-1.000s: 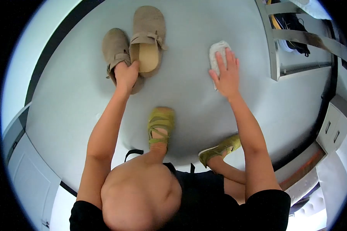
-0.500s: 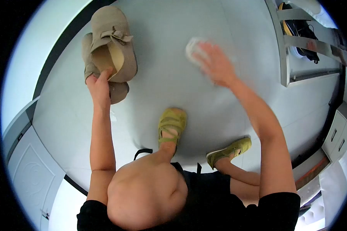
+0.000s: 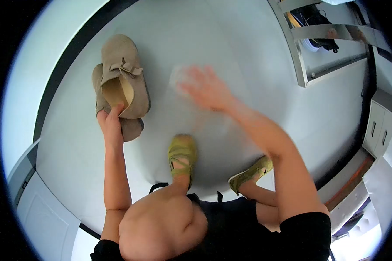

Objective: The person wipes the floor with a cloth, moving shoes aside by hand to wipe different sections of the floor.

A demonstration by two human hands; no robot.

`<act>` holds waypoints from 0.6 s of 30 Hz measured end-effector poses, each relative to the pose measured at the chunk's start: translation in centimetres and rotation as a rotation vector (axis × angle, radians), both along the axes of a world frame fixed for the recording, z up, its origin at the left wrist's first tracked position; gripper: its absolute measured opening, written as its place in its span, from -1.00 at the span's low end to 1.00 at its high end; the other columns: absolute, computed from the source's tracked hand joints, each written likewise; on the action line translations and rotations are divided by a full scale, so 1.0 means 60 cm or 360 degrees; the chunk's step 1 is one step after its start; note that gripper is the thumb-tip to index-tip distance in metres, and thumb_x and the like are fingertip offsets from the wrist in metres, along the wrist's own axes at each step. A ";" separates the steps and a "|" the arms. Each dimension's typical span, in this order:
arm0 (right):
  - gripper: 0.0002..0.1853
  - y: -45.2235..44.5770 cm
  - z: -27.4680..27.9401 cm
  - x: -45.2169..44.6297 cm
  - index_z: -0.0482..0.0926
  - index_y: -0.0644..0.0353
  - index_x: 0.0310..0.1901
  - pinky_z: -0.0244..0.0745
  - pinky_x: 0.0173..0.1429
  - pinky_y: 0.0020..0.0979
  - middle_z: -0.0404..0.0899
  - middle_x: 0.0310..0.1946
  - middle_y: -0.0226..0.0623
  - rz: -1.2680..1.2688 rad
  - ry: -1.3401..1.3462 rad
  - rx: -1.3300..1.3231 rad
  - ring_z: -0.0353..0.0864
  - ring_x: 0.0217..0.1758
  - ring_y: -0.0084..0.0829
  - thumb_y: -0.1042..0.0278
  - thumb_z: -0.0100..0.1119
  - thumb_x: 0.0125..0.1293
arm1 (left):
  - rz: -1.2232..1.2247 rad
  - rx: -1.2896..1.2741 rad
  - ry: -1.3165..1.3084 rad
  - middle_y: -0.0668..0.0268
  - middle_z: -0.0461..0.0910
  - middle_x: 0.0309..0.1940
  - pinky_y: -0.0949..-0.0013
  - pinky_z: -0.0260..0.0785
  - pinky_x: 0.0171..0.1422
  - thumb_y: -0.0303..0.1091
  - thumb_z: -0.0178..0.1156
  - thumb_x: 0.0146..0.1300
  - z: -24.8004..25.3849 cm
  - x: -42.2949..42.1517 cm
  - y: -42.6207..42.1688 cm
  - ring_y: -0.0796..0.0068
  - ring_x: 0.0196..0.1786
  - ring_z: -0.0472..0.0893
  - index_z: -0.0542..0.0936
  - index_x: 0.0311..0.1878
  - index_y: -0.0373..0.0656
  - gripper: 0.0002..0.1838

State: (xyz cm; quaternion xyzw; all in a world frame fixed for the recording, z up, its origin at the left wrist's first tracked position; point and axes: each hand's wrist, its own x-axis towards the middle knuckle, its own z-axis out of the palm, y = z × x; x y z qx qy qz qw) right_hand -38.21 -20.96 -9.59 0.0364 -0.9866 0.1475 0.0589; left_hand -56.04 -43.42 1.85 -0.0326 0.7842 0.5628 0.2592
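Note:
My left hand [image 3: 110,126] grips a pair of beige slip-on shoes [image 3: 122,87] at the opening, its thumb inside the nearer one. That shoe has a bow across the top and a pale lining. Its mate [image 3: 98,93] lies behind it, largely covered. Over the grey floor, my right hand [image 3: 206,89] is smeared by motion. A white cloth or wipe [image 3: 175,77] shows faintly at its fingertips, its outline blurred. Whether the cloth touches the floor is hard to make out.
Green strappy shoes [image 3: 181,152] are on my feet. A metal rack [image 3: 298,65] at upper right holds black sneakers [image 3: 313,19]. A white cabinet [image 3: 376,124] stands at the right, a white door [image 3: 48,217] at lower left. Dark trim [image 3: 56,82] edges the floor.
My right hand has swept left and slightly nearer with the white cloth. The beige shoes stay in my left hand and appear lower, as the camera view has shifted.

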 end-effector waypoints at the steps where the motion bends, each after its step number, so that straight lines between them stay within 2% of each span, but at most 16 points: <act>1: -0.45 0.044 -0.008 -0.016 0.38 -0.18 0.27 0.17 0.34 0.07 0.33 0.28 -0.20 -0.0105 -0.0069 0.0083 0.26 0.37 -0.13 0.22 0.09 0.19 | -0.0007 -0.0021 -0.0008 0.19 0.55 -0.03 0.36 0.28 0.18 -0.52 0.15 0.14 0.004 -0.001 0.006 0.39 0.02 0.50 0.43 0.12 -0.42 -0.57; 2: -0.47 0.090 -0.016 -0.023 0.38 -0.16 0.28 0.18 0.34 0.04 0.35 0.27 -0.18 -0.0201 -0.0143 0.0158 0.26 0.37 -0.13 0.24 0.06 0.22 | -0.0006 -0.0050 -0.0020 0.19 0.54 -0.02 0.36 0.28 0.18 -0.52 0.15 0.14 0.006 0.002 0.006 0.39 0.02 0.50 0.43 0.13 -0.41 -0.56; 4: -0.53 0.184 -0.037 -0.005 0.39 -0.14 0.28 0.04 0.45 -0.01 0.17 0.38 -0.03 -0.0457 -0.0123 0.0150 0.15 0.43 -0.05 0.10 -0.03 0.34 | 0.0007 0.0027 -0.0008 0.20 0.54 -0.02 0.36 0.28 0.18 -0.52 0.15 0.14 0.002 -0.002 0.000 0.39 0.03 0.50 0.43 0.13 -0.41 -0.56; 6: -0.53 0.231 -0.017 0.050 0.39 -0.12 0.28 0.04 0.44 -0.03 0.17 0.37 -0.02 -0.0551 -0.0016 0.0200 0.16 0.41 -0.03 0.22 -0.01 0.32 | -0.0001 0.0070 0.0012 0.20 0.54 -0.01 0.36 0.28 0.18 -0.52 0.17 0.14 0.002 -0.007 -0.010 0.39 0.03 0.50 0.43 0.13 -0.40 -0.55; 9: -0.49 0.249 -0.004 0.162 0.36 -0.10 0.31 0.01 0.45 -0.01 0.16 0.38 -0.01 -0.0632 -0.0046 0.0035 0.16 0.41 0.00 0.32 0.02 0.29 | -0.0039 0.0061 0.0019 0.21 0.54 -0.01 0.36 0.28 0.19 -0.51 0.18 0.14 -0.002 -0.010 -0.018 0.39 0.03 0.50 0.44 0.12 -0.40 -0.56; 14: -0.44 0.138 -0.008 0.308 0.31 -0.06 0.36 0.00 0.45 -0.05 0.08 0.42 0.01 -0.0852 -0.0180 0.0023 0.08 0.45 0.05 0.40 -0.03 0.29 | -0.0083 -0.0116 0.0003 0.22 0.54 -0.01 0.40 0.29 0.17 -0.50 0.18 0.15 -0.014 -0.006 -0.011 0.40 0.00 0.51 0.44 0.10 -0.40 -0.58; 17: -0.43 0.006 -0.009 0.298 0.33 0.03 0.34 0.05 0.43 -0.02 0.14 0.38 0.00 -0.0969 -0.0353 0.0107 0.12 0.43 0.03 0.44 0.01 0.25 | -0.0142 -0.0094 0.0013 0.23 0.56 -0.06 0.41 0.31 0.12 -0.50 0.17 0.13 -0.006 0.014 0.025 0.42 -0.05 0.52 0.47 0.05 -0.41 -0.61; 18: -0.43 -0.039 0.002 0.268 0.36 0.02 0.31 0.11 0.40 0.01 0.19 0.34 0.00 -0.1077 -0.0377 -0.0139 0.16 0.41 0.01 0.46 0.04 0.22 | -0.0200 -0.0089 -0.0015 0.23 0.56 -0.07 0.41 0.32 0.10 -0.50 0.17 0.13 -0.011 0.019 0.033 0.42 -0.06 0.52 0.47 0.04 -0.42 -0.62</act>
